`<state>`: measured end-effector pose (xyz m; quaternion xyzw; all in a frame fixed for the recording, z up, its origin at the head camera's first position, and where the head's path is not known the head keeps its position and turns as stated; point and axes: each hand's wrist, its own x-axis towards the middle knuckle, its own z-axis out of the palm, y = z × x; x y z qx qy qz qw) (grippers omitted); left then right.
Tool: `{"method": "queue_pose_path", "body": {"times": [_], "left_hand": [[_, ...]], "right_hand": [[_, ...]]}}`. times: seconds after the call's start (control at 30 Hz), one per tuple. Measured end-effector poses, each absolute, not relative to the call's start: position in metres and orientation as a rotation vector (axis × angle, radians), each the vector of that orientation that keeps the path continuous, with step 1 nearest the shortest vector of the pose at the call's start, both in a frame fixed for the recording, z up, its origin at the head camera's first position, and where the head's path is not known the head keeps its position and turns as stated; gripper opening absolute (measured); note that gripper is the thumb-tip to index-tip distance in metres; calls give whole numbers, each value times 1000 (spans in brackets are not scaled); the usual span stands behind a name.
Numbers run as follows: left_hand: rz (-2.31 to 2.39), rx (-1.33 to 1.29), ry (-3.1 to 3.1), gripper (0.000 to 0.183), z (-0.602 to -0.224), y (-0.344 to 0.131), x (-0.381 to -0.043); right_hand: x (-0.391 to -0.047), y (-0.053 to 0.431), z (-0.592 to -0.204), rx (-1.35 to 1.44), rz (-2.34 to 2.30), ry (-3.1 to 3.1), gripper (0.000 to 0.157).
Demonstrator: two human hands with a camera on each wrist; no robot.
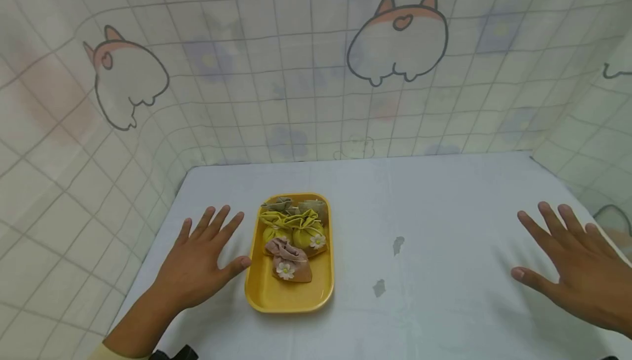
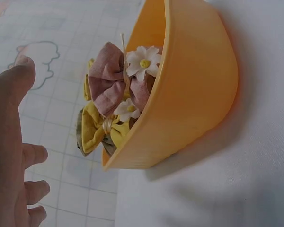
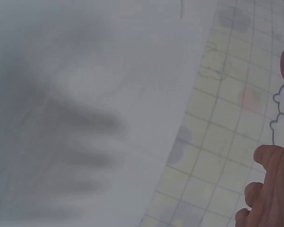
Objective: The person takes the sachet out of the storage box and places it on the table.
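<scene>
A yellow tray holds several small drawstring pouches. Nearest its front lies a pink pouch with a white flower on it. Behind that are yellow-green pouches, one also bearing a flower, and grey-green pouches at the back. My left hand, fingers spread, hovers just left of the tray with the thumb near its rim; in the left wrist view the hand is apart from the tray. Over at the far right, my right hand is spread above the table, holding nothing.
The white table has two grey patches right of the tray. Tile-patterned curtains with cartoon animal prints surround it at the back and sides. A dark cable shows at the right edge.
</scene>
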<state>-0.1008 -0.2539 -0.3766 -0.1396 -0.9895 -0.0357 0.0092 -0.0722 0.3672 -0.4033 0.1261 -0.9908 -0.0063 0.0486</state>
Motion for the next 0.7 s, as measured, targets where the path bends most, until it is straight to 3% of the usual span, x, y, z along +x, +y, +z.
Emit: {"method": "queue_pose_path", "body": {"times": [0.53, 0.7], "left_hand": [[-309, -419, -3063, 77, -386, -255, -104], [-389, -378, -3118, 82, -388, -254, -105]], "right_hand": [[-74, 359, -401, 472, 97, -2950, 109], [-76, 349, -400, 492, 121, -2950, 106]]}}
